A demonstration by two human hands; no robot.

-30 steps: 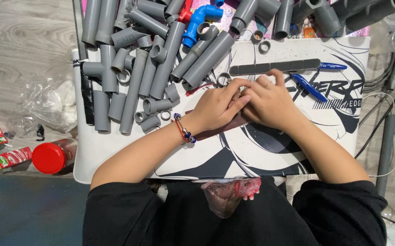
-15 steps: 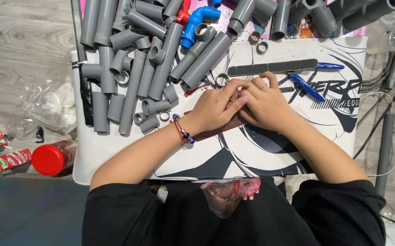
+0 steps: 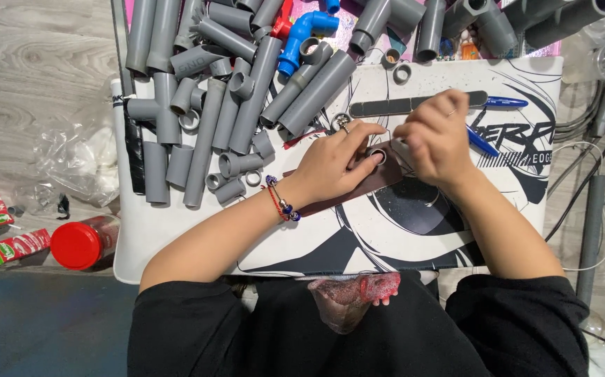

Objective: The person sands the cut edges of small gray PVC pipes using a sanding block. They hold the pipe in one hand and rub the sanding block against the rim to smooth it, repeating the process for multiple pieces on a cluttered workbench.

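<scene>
- Grey wood-look floor under a white printed board; work sits at board centre.
- Small grey ring on a dark brown sheet, pinned by left hand, fingers narrow around it.
- Right hand at 3 o'clock of the ring, curled; blurred, cannot tell what it holds.
- Grey nail file at 12 o'clock; two blue pens at 2 o'clock.
- Heap of grey pipes at 10 o'clock, too many to count; one blue elbow on it.
- One red-lidded jar and two red-green cartons at 8 o'clock, on the floor.
</scene>
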